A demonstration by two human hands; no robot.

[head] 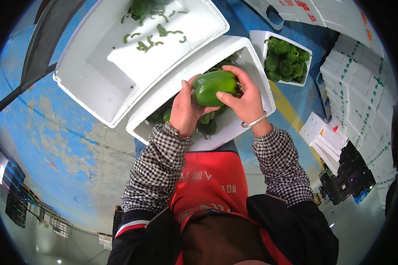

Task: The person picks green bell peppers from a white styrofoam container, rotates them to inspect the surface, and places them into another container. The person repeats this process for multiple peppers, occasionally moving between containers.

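A large green bell pepper (pixel 214 87) is held between my two hands, above a white foam box (pixel 252 127) that holds more green peppers (pixel 207 127). My left hand (pixel 187 107) supports it from the left and below, palm turned towards it. My right hand (pixel 247 96) grips its right end, with the thumb on the near side and fingers over the far side. A metal bangle circles the right wrist. Beyond lies a second, larger foam box (pixel 96 79) with cut green stem pieces (pixel 146 43) scattered in it and peppers (pixel 142 7) at its far end.
A smaller foam box (pixel 287 56) full of green peppers stands on the blue floor at the right. Stacked white foam boxes (pixel 355 86) rise beyond it, with dark crates (pixel 348 175) nearer. A dark metal frame (pixel 41 46) is at the upper left.
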